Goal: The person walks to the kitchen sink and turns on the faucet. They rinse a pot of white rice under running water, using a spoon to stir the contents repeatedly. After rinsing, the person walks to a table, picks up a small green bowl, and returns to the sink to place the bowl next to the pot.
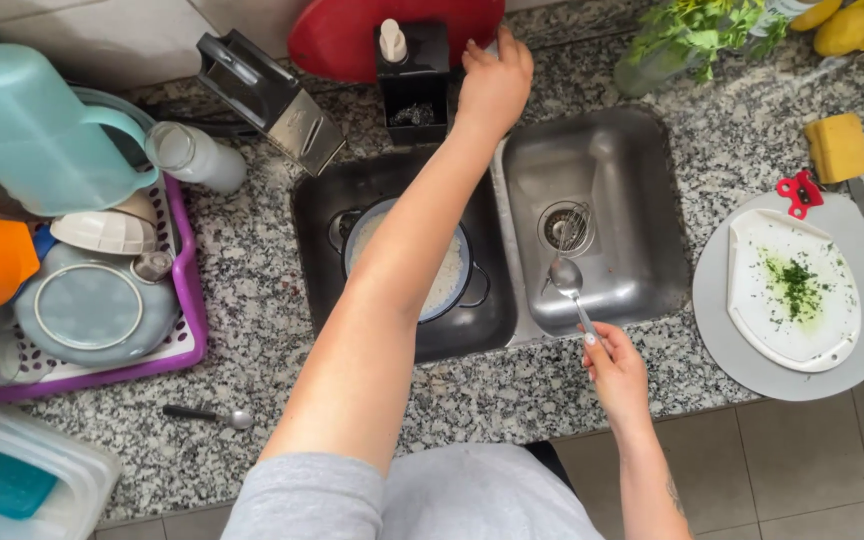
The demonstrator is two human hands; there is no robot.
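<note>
Head view: right hand (pixel 615 375) is pinching the handle of a long steel spoon (pixel 569 283), holding its bowl over the right steel sink basin (pixel 642 170). Left hand (pixel 495 83) is reaching across, fingers curled at the tap area beside a black soap dispenser (pixel 413 75); its grip is hidden. Round rice-filled colander (pixel 449 275) is sitting in the left basin (pixel 327 200).
</note>
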